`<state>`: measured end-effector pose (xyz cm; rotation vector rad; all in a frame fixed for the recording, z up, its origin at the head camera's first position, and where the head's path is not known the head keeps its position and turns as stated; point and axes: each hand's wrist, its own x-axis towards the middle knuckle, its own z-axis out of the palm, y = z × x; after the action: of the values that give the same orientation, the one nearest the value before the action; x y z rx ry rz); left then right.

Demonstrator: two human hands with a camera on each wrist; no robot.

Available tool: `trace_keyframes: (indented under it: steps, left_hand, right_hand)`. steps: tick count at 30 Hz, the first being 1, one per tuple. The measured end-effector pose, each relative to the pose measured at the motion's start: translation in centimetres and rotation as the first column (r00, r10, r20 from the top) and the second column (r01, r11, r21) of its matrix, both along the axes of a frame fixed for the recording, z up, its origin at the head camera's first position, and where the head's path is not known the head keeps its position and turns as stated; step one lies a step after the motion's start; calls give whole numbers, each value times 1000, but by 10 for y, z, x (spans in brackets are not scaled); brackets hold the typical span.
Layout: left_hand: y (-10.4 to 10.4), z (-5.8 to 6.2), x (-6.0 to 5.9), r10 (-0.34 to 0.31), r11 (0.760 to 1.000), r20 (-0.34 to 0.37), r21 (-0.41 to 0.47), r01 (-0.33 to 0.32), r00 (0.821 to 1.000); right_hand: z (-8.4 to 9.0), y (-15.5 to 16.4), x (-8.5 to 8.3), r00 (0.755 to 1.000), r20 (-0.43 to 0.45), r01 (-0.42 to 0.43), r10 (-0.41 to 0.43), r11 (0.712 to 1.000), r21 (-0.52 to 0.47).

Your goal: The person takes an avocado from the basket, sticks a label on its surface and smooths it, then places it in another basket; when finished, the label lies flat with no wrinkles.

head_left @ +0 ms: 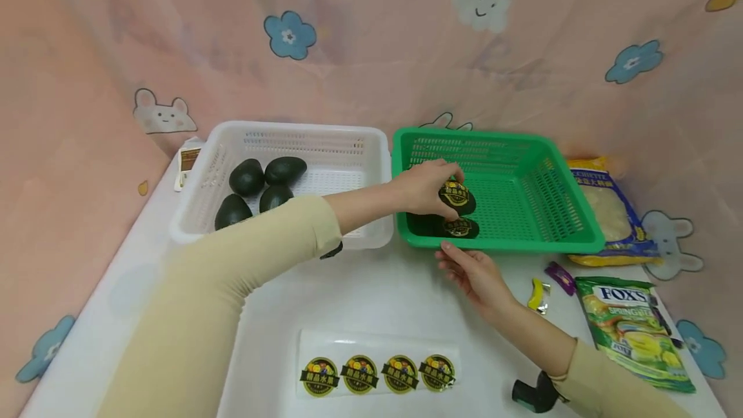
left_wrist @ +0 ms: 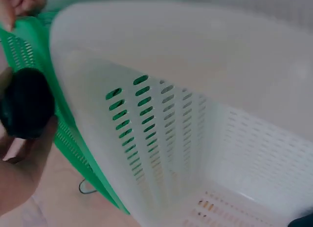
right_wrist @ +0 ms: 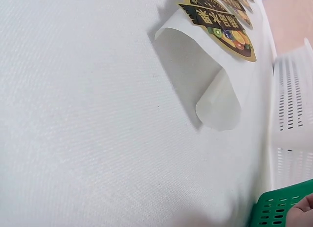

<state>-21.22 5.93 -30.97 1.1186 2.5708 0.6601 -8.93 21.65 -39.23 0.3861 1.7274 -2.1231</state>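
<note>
My left hand [head_left: 426,189] reaches into the left end of the green basket [head_left: 545,245]. Its fingers and thumb grip a dark avocado [head_left: 456,195] with a round black-and-gold sticker on top; the left wrist view shows the same avocado [left_wrist: 28,104] between fingers and thumb. Just in front of it lies another stickered avocado [head_left: 461,228], partly hidden by the hand. At the basket's front rim is my right hand [head_left: 478,279], thumb tip on the rim, other fingers loosely bent below. Left of it, a white basket [head_left: 380,237] holds several avocados [head_left: 246,177], some behind my left sleeve.
A backing sheet [head_left: 377,344] with several round stickers [head_left: 360,375] lies at the front, its end curled up in the right wrist view. On the right are a green FOX'S bag [head_left: 633,334], a yellow-blue bag [head_left: 609,211] and small wrapped sweets [head_left: 560,278].
</note>
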Motion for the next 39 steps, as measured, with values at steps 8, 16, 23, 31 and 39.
trace_keyframes:
  steps: [8, 16, 23, 31, 39]
  left_hand:
    - [-16, -9, 26, -18, 1000, -79, -22, 17, 997]
    - [-97, -50, 108, -143, 901, 395, 431, -46, 908]
    - [-163, -92, 121, 179, 589, 805, 373, -717, 566]
    - [-180, -96, 114, 186, 425, 843, 394, -815, 505]
    - [-182, -97, 118, 197, 435, 838, 390, -812, 508]
  right_hand:
    - [2, -11, 0, 1000, 14, 13, -13, 1000, -4]
    - [13, -17, 3, 994, 21, -110, 109, 994, 17]
    - [61, -56, -13, 802, -86, -565, 591, 797, 216]
    - [141, -163, -107, 505, -254, -704, 825, 564, 433]
    - [111, -232, -187, 418, 13, -714, 908, 320, 623]
